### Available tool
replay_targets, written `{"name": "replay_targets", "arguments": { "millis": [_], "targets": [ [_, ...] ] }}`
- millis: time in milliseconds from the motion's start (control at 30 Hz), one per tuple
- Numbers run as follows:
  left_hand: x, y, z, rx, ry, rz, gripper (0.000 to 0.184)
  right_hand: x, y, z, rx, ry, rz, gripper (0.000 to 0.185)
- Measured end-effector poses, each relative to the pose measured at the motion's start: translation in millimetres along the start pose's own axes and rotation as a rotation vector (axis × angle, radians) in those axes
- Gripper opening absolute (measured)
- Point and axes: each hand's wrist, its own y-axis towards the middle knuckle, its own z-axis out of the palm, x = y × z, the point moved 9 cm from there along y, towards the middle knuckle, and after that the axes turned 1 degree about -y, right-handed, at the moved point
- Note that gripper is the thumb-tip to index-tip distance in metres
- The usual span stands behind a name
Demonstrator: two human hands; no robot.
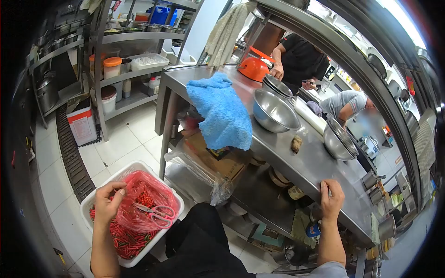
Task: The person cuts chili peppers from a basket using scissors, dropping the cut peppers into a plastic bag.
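Observation:
My left hand [109,201] is over the left side of a white plastic basket [88,207], its fingers curled and thumb near the index finger. Whatever may be pinched there is too small to make out. Red chilies [121,238], some green, fill the basket, and a red plastic bag [131,204] with cut red pieces lies on them. Scissors [160,216] with pink handles rest on the bag. At the edge of the steel counter [296,169] my right hand [331,197] is closed, its fingertips hidden.
A blue cloth [220,111] hangs over the counter's near edge. Steel bowls [276,111], more stacked bowls [340,140], a brownish lump [296,144] and an orange kettle-like item [253,68] sit on top. Two people work beyond. Shelves [132,37] stand at the left.

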Motion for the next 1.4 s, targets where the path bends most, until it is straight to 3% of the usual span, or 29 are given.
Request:
{"name": "replay_targets", "arguments": {
  "millis": [133, 333, 533, 667, 867, 1300, 1400],
  "targets": [
    [-2, -7, -1, 0.091, 0.198, -0.026, 0.017, 11, 1, 8, -0.028, -0.036, -0.041, 0.007],
    [4, -13, -10, 0.139, 0.049, -0.186, 0.020, 17, -3, 8, -0.101, -0.076, -0.054, 0.009],
    [-19, -16, -4, 0.220, 0.210, -0.070, 0.023, 18, -4, 8, -0.097, -0.082, -0.036, 0.011],
    [-17, -25, 9, 0.388, 0.319, -0.133, 0.029, 20, -4, 8, -0.106, -0.091, -0.058, 0.010],
    [-12, -33, 13, 0.475, 0.402, -0.139, 0.031, 19, -4, 9, -0.094, -0.088, -0.056, 0.010],
    [-5, -33, 14, 0.469, 0.419, -0.140, 0.035, 15, -6, 9, -0.128, -0.117, -0.057, 0.010],
    [-8, -37, 17, 0.457, 0.414, -0.042, 0.035, 15, -7, 13, -0.131, -0.113, -0.036, 0.011]
  ]
}}
